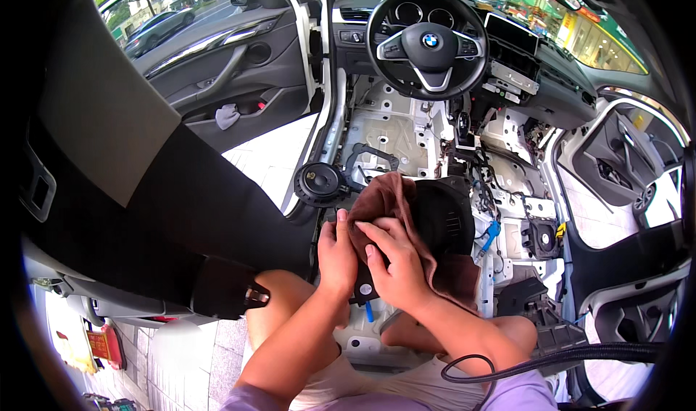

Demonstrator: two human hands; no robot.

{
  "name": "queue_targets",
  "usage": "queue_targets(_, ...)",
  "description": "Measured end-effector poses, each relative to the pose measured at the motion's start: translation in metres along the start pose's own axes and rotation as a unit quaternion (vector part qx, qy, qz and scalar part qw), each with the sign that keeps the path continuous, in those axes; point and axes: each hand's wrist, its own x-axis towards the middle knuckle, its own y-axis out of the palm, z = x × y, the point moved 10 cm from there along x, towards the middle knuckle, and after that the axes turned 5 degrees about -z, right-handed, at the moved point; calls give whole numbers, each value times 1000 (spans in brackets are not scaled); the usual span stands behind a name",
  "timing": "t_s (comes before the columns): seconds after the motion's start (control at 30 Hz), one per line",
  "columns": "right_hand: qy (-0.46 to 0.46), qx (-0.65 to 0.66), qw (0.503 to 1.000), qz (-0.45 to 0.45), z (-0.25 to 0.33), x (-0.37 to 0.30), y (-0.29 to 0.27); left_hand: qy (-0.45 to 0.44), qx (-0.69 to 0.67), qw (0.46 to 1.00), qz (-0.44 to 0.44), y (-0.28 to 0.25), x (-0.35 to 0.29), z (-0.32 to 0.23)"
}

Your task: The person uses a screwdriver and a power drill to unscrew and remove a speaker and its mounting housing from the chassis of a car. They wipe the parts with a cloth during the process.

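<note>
A brown cloth (pixel 384 197) is bunched in front of me, with a loose end draped to the lower right. My left hand (pixel 338 257) is closed at its left edge, thumb up, the other fingers mostly hidden behind. From the right, my right hand (pixel 395 262) grips the cloth's folds with bent fingers. Partly beneath the cloth is a black round plastic housing (pixel 446 219) with slots on its side; what lies under the folds is hidden. Just left of the cloth rests a round black speaker (pixel 319 184), beside a black bracket-like frame (pixel 373 155).
I sit in a car stripped to its bare metal floor (pixel 391 137). Ahead is the steering wheel (pixel 431 44). Wiring (pixel 489 186) runs along the middle right. A large grey-black panel (pixel 145 164) fills the left, and a black hose (pixel 587 352) crosses at lower right.
</note>
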Motion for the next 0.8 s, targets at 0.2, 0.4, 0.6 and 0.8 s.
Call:
queue_targets(0.2, 38, -35, 999, -9, -17, -4, 8, 63, 62, 994, -58, -19, -9, -31)
queue_targets(0.4, 62, 12, 994, -86, -21, 10, -10, 125, 80, 989, -27, 1, -4, -48)
queue_targets(0.6, 82, 8, 990, 118, -30, 11, 3, 81, 163, 983, 13, 6, -13, -47)
queue_targets(0.8, 139, -152, 852, 481, -45, -24, 22, 173, 219, 960, 2, -7, -7, -53)
